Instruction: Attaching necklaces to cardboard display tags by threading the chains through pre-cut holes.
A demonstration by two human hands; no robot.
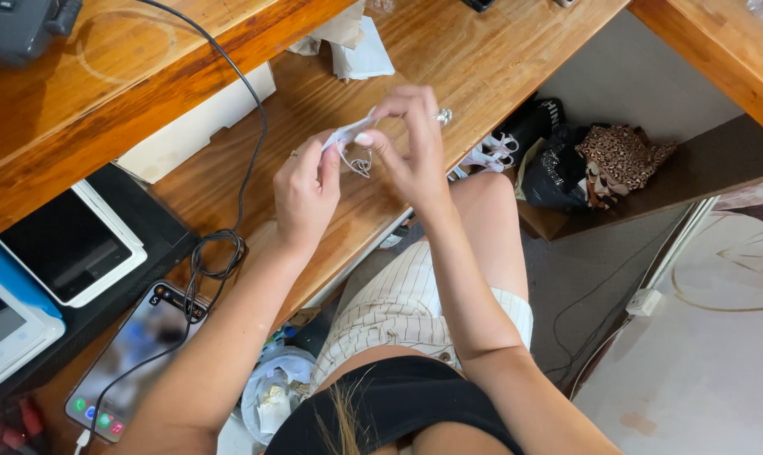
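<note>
Jewellery (360, 163), a small wire piece too tiny to make out, dangles from a white tag (345, 135) at upper centre of the frame. Left hand (306, 194) and right hand (411, 143) both pinch the tag, grip narrow, above the wooden counter (482, 59). At lower left, a phone (137, 358) lies partly cut off beside a black cable (221, 253).

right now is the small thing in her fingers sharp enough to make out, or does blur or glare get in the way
Head view: even daylight, soft shadows. The left hand and right hand pinch a small white strip with a thin wire piece hanging from it; both are too small and slightly soft to identify. The wooden desk shows mild sheen, the phone screen is washed out, and the floor at right is overexposed.
</note>
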